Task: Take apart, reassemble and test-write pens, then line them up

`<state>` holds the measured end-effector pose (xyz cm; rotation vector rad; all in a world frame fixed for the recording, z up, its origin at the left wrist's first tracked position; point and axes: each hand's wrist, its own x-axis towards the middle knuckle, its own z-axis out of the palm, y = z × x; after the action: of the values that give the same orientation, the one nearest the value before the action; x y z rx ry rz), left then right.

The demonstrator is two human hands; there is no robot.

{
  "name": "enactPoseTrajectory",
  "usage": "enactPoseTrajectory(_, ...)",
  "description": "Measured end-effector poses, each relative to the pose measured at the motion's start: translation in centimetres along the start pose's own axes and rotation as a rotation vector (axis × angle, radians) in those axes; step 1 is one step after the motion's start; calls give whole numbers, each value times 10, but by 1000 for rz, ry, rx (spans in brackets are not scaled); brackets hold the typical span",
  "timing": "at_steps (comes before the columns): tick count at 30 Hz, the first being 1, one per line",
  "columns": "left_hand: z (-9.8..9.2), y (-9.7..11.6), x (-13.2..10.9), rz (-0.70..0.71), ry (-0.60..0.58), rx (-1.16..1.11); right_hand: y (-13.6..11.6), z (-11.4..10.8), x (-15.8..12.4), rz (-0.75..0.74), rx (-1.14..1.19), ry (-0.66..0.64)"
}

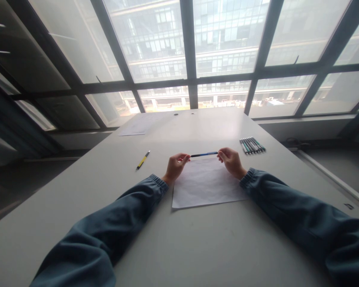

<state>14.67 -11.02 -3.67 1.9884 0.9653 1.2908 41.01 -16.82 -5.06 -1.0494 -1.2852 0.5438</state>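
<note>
A blue and black pen (204,154) is stretched level between my two hands, above the far edge of a white sheet of paper (208,185). My left hand (177,165) pinches its left end between thumb and fingers. The other end, on the clip side, is pinched by my right hand (231,160). To the left of my left hand, a yellow and black pen (143,160) lies slanted on the table. Several pens (252,146) with black, white and green parts lie in a close row beyond my right hand.
The white table (77,207) reaches away toward large dark-framed windows (191,81). More paper (137,124) lies at its far left. Two small dark round spots, one a disc (176,114), show near the far edge. Dark curtains hang at both sides.
</note>
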Motion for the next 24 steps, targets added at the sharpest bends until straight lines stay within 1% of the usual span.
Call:
enactPoseTrajectory(12,0,2,0,-18,-14,-11,2,0,0,-8,-6,-5)
enactPoseTrajectory(24,0,5,0,-8,-19,-8,3,-1,-1,-21,-33,-18)
